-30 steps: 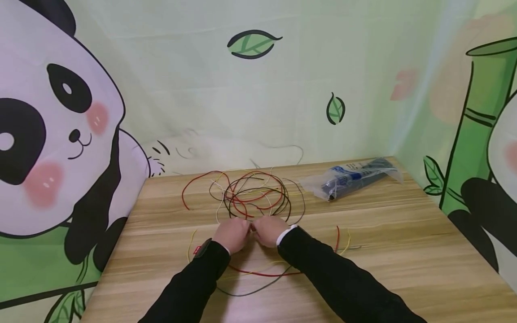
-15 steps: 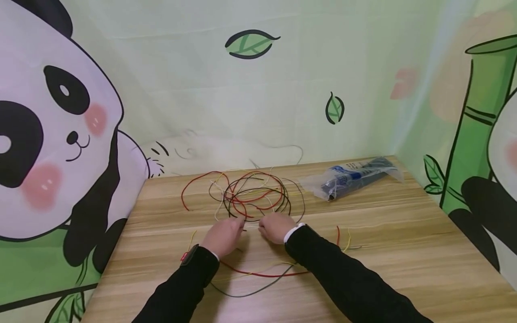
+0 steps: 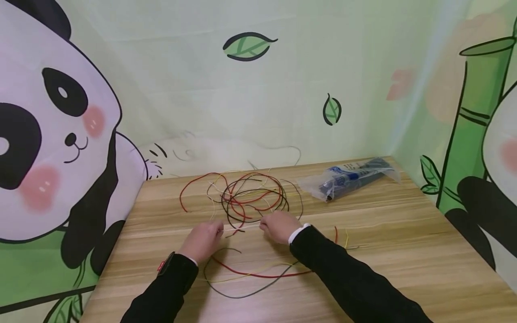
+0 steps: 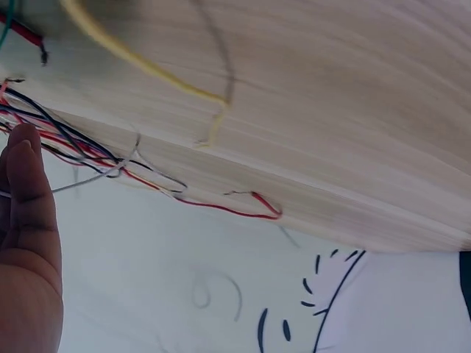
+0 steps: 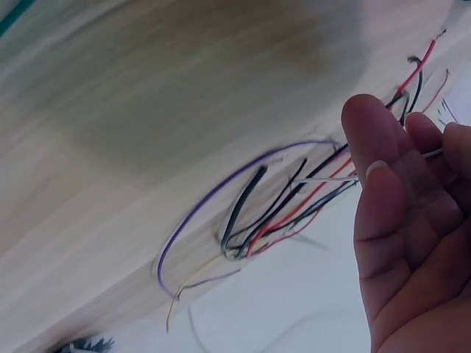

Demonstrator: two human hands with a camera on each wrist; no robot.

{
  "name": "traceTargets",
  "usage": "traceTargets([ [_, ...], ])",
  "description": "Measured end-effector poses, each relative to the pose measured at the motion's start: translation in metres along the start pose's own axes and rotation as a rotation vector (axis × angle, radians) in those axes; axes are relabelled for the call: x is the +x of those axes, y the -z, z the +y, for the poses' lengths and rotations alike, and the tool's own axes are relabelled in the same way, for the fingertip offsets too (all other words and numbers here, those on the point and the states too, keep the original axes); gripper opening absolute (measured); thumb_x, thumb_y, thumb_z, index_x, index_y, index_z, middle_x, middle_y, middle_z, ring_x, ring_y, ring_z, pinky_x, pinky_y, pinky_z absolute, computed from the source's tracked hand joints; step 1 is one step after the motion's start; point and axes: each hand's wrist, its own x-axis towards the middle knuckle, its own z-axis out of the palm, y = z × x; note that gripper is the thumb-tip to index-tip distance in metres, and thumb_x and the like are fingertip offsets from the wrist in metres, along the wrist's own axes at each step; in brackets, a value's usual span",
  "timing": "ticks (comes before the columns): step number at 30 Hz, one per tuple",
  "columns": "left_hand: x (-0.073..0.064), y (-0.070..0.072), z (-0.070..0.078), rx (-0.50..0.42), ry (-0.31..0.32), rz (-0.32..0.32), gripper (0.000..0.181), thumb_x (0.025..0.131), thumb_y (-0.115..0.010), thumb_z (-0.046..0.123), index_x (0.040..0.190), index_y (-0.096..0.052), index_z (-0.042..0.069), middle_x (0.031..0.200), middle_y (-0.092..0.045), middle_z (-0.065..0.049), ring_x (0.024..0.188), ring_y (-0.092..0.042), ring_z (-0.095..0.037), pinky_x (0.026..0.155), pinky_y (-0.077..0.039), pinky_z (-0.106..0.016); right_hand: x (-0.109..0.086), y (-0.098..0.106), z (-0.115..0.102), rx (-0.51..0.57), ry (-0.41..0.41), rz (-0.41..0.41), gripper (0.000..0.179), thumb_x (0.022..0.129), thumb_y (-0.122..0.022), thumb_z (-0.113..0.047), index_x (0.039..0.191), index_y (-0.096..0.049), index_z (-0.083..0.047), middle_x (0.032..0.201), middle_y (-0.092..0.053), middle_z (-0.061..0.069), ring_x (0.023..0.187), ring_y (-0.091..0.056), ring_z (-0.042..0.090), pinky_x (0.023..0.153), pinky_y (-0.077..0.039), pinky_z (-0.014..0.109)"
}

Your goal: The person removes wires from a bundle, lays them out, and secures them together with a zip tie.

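Pulled in a nearly straight line between the two hands is a thin white wire [image 3: 246, 227]. The left hand [image 3: 203, 240] pinches it on one side, the right hand [image 3: 278, 226] on the other, both low over the table in the head view. Behind the hands lies a loose tangle of red, black, white, yellow and grey wires [image 3: 231, 197]. The right wrist view shows the white wire [image 5: 324, 179] at the thumb and forefinger of the right hand [image 5: 401, 213]. In the left wrist view it runs to the fingers of the left hand [image 4: 31, 220].
Nearer the person, a red wire [image 3: 262, 275], a yellow wire [image 3: 226, 281] and a dark grey wire [image 3: 238, 297] curve across the wooden table [image 3: 404, 269], partly under the right sleeve. A clear plastic bag [image 3: 351, 179] with dark blue contents lies at the back right.
The hands, together a second ago, have moved apart. The left hand has gone left and the right hand slightly right, so the white wire between them now shows longer.
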Motion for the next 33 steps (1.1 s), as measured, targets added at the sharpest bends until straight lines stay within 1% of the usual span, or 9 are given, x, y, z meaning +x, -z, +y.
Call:
traceTargets([
  [7, -0.014, 0.013, -0.018, 0.002, 0.014, 0.058, 0.019, 0.084, -0.070, 0.003, 0.075, -0.057, 0.014, 0.066, -0.050, 0.008, 0.058, -0.044, -0.007, 0.055, -0.041, -0.027, -0.011, 0.012, 0.006, 0.007, -0.025, 0.049, 0.020, 0.097, -0.057, -0.027, 0.097, -0.074, -0.016, 0.092, -0.071, -0.001, 0.087, -0.067, 0.019, 0.076, -0.052, 0.038],
  [11, -0.022, 0.023, -0.022, 0.002, 0.032, 0.078, 0.014, 0.084, -0.072, 0.007, 0.078, -0.060, 0.013, 0.068, -0.054, 0.006, 0.059, -0.046, -0.007, 0.055, -0.043, -0.027, -0.018, 0.014, 0.011, -0.004, -0.034, 0.081, 0.020, 0.097, -0.057, -0.029, 0.102, -0.074, -0.018, 0.096, -0.071, -0.003, 0.088, -0.067, 0.017, 0.077, -0.052, 0.037],
  [13, -0.026, 0.026, -0.022, 0.009, 0.045, 0.080, 0.012, 0.085, -0.072, 0.009, 0.080, -0.062, 0.012, 0.070, -0.057, 0.005, 0.060, -0.049, -0.007, 0.056, -0.045, -0.028, -0.022, 0.015, 0.013, -0.003, -0.038, 0.116, 0.019, 0.096, -0.058, -0.030, 0.101, -0.073, -0.019, 0.093, -0.071, -0.004, 0.084, -0.067, 0.017, 0.073, -0.052, 0.037],
  [18, -0.035, 0.035, -0.017, 0.046, 0.015, 0.100, 0.008, 0.086, -0.070, 0.009, 0.083, -0.063, 0.010, 0.072, -0.059, 0.003, 0.062, -0.052, -0.009, 0.056, -0.046, -0.030, -0.036, 0.020, 0.019, -0.019, -0.053, 0.179, 0.013, 0.096, -0.059, -0.029, 0.097, -0.069, -0.021, 0.084, -0.068, -0.004, 0.073, -0.064, 0.015, 0.061, -0.048, 0.035],
  [22, -0.045, 0.040, -0.010, 0.059, -0.030, 0.136, 0.006, 0.085, -0.069, 0.006, 0.083, -0.064, 0.009, 0.074, -0.059, 0.001, 0.065, -0.056, -0.012, 0.058, -0.047, -0.032, -0.050, 0.026, 0.024, -0.032, -0.083, 0.225, 0.011, 0.096, -0.059, -0.028, 0.092, -0.067, -0.021, 0.080, -0.066, -0.006, 0.070, -0.063, 0.015, 0.058, -0.045, 0.034],
  [24, -0.050, 0.042, -0.007, 0.064, -0.046, 0.155, 0.007, 0.084, -0.070, 0.005, 0.084, -0.065, 0.009, 0.075, -0.060, 0.002, 0.065, -0.056, -0.011, 0.058, -0.047, -0.031, -0.057, 0.030, 0.027, -0.027, -0.087, 0.267, 0.010, 0.095, -0.060, -0.027, 0.092, -0.067, -0.021, 0.079, -0.066, -0.006, 0.070, -0.063, 0.015, 0.057, -0.045, 0.034],
  [26, -0.055, 0.044, -0.004, 0.069, -0.054, 0.169, 0.009, 0.082, -0.072, 0.004, 0.083, -0.064, 0.010, 0.073, -0.059, 0.003, 0.063, -0.054, -0.009, 0.056, -0.046, -0.029, -0.064, 0.032, 0.031, -0.029, -0.094, 0.298, 0.009, 0.095, -0.061, -0.026, 0.090, -0.067, -0.021, 0.077, -0.065, -0.008, 0.068, -0.063, 0.014, 0.056, -0.045, 0.033],
  [29, -0.062, 0.045, 0.001, 0.074, -0.060, 0.189, 0.012, 0.080, -0.074, 0.003, 0.083, -0.064, 0.010, 0.072, -0.058, 0.005, 0.061, -0.050, -0.007, 0.053, -0.044, -0.026, -0.075, 0.034, 0.036, -0.017, -0.107, 0.325, 0.007, 0.094, -0.062, -0.024, 0.096, -0.069, -0.020, 0.083, -0.068, -0.006, 0.072, -0.065, 0.016, 0.058, -0.047, 0.035],
  [33, -0.072, 0.046, 0.007, 0.075, -0.068, 0.220, 0.013, 0.078, -0.075, 0.003, 0.084, -0.065, 0.010, 0.074, -0.058, 0.004, 0.061, -0.051, -0.007, 0.054, -0.044, -0.026, -0.090, 0.035, 0.041, 0.010, -0.149, 0.346, 0.015, 0.094, -0.062, -0.023, 0.106, -0.071, -0.019, 0.095, -0.071, -0.002, 0.082, -0.068, 0.019, 0.067, -0.052, 0.039],
])
